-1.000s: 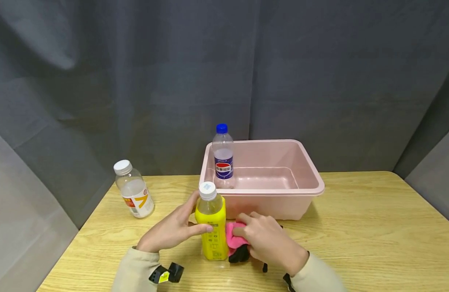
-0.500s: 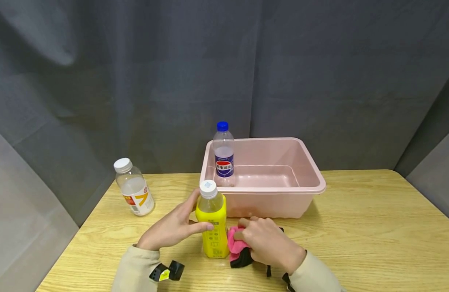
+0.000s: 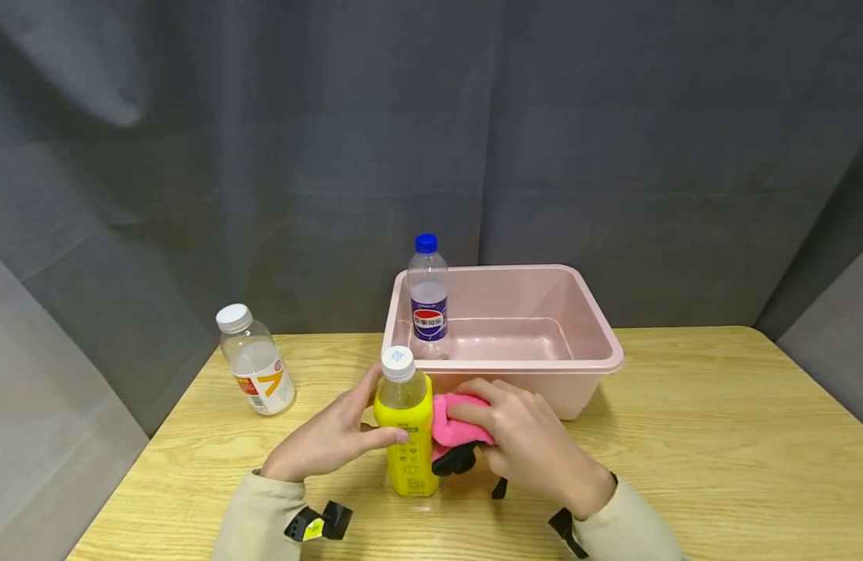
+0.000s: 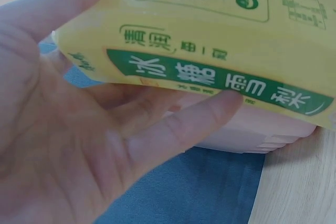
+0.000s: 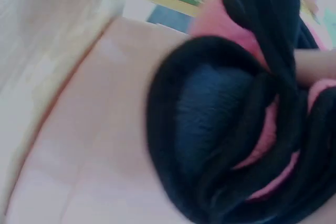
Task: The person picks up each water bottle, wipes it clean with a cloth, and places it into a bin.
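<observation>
At lower centre, the right hand [image 3: 524, 428], gripping a pink-and-black cloth [image 3: 443, 425], had moved up along the yellow bottle [image 3: 412, 460], apparently working higher; the left hand [image 3: 329, 442] clasped the bottle.

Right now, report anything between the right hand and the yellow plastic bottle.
The bunched pink and black cloth, held by the right hand, lies between it and the right side of the yellow plastic bottle.

Prob. staged rec. area, grey cloth bkdrop [image 3: 361, 156] behind, wood-grain tbl [image 3: 698, 436]
</observation>
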Motion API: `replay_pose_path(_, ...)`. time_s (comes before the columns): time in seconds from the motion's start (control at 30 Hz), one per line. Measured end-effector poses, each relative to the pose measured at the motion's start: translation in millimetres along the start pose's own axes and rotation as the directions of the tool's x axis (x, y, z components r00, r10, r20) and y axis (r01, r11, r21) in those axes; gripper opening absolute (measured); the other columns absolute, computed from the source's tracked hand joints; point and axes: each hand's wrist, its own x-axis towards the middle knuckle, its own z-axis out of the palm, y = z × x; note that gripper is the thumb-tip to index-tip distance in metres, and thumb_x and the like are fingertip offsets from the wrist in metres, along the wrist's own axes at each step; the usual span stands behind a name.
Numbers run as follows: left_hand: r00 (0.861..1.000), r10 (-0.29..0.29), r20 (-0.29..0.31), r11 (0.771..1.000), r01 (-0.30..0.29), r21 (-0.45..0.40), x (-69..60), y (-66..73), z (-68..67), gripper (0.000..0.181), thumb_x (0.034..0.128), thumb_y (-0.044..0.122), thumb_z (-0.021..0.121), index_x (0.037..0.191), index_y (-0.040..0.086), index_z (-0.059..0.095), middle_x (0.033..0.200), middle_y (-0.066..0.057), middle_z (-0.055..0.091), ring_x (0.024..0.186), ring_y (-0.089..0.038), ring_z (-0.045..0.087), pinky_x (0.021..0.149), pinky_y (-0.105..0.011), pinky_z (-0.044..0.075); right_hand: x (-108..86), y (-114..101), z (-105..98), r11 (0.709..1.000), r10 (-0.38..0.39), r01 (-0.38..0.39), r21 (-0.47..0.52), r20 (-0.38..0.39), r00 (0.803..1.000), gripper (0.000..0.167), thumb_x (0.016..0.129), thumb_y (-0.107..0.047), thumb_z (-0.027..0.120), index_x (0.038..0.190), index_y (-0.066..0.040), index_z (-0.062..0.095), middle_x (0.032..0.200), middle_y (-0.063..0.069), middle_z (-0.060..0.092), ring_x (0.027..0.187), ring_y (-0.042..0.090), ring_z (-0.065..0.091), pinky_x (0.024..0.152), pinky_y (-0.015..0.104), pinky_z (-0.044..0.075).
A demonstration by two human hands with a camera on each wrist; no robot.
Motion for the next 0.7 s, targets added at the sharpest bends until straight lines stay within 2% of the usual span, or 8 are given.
replay_pose_path(0.1,1.0,0.004,-0.003,1.0,-0.004,-0.003,-0.8,-0.7,-0.9,0.09,0.0972,0.028,0.071,0.162,0.008,0.012,0.162,-0.023,0.028,0.142,-0.046,0.035,0.11,-0.063,0.036,2.4,0.0,-2.9,1.0,0.002,0.0,0.018,-0.132,0.991,0.056,0.062,0.014,0.071,0.11,-0.014,0.078,0.119,0.008,0.068,0.1,0.026,0.066,0.08,0.045,0.059)
replay_pose_path(0.2,1.0,0.004,-0.001,1.0,-0.004,-0.014,-0.8,-0.9,-1.3,0.089,0.0973,0.027,0.071,0.162,0.008,0.012,0.162,-0.022,0.028,0.143,-0.046,0.034,0.11,-0.063,0.035,2.9,0.7,-3.4,1.0,0.0,0.004,0.023,-0.204,0.979,0.055,0.063,0.015,0.069,0.109,-0.013,0.079,0.121,0.01,0.067,0.1,0.027,0.066,0.08,0.046,0.059)
replay_pose_path(0.47,1.0,0.01,-0.004,1.0,-0.01,-0.015,-0.7,-0.1,-0.3,0.089,0.0971,0.028,0.071,0.162,0.007,0.013,0.163,-0.022,0.025,0.144,-0.047,0.032,0.108,-0.064,0.038,2.2,2.1,-2.4,1.0,-0.012,0.016,0.019,-0.208,0.978,0.054,0.063,0.016,0.07,0.108,-0.012,0.079,0.12,0.011,0.067,0.1,0.027,0.065,0.08,0.046,0.059)
replay_pose_path(0.7,0.997,0.063,-0.047,0.998,-0.064,-0.019,-0.9,0.3,1.4,0.08,0.0954,0.022,0.073,0.158,0.008,0.026,0.158,-0.019,0.033,0.134,-0.04,0.044,0.096,-0.055,0.053,2.5,3.7,-2.3,1.0,-0.024,0.028,0.014,-0.209,0.978,0.055,0.062,0.017,0.069,0.109,-0.011,0.079,0.119,0.01,0.067,0.098,0.027,0.066,0.079,0.045,0.059)
